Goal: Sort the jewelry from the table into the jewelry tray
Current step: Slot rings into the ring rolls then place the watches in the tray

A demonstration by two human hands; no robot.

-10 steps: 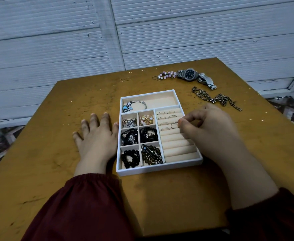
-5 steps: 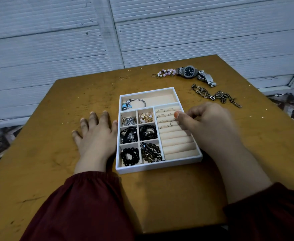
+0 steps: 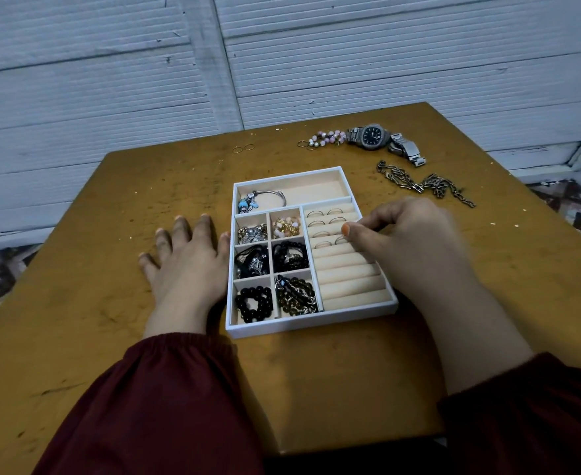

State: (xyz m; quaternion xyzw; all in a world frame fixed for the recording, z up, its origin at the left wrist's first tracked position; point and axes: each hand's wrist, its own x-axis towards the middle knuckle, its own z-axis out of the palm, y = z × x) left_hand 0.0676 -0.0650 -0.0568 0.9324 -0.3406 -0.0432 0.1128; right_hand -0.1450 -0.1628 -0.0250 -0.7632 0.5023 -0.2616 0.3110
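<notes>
Right fingers (image 3: 371,221) curl just above a ring (image 3: 340,239), grasp unclear; left fingers (image 3: 183,231) flat

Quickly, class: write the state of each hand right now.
Left hand: open, flat on the table beside the jewelry tray.
Right hand: curled over the ring rolls; whether it holds anything cannot be told.

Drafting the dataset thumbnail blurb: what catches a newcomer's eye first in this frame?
The white jewelry tray sits at the centre, its left compartments packed with dark bracelets and rings slotted in the ring rolls on its right. The right hand curls over those rolls; the left hand lies flat beside the tray. A watch and chain lie loose at the far right of the table.
</notes>
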